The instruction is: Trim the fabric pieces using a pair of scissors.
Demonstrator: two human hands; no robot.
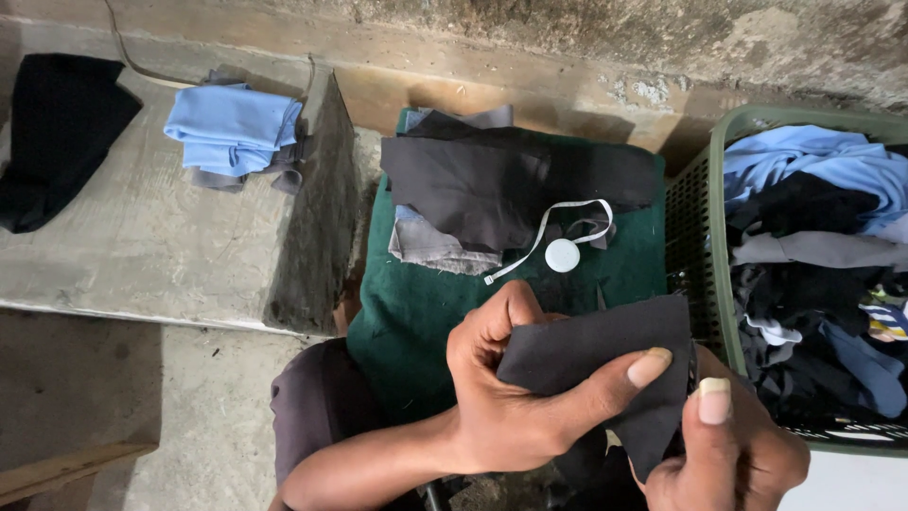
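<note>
While both hands [511,397] [728,454] pinch the dark cloth [605,355], its lower edge stays hidden.

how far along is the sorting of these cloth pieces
Looks done: folded blue cloth on the concrete ledge, dark pieces stacked on the green cloth. In hand: left hand and right hand hold a dark fabric piece. Left: the green basket looks full.

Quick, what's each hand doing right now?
Left hand: closed, pinching the dark fabric piece.
Right hand: closed on the same fabric's right edge.
</note>
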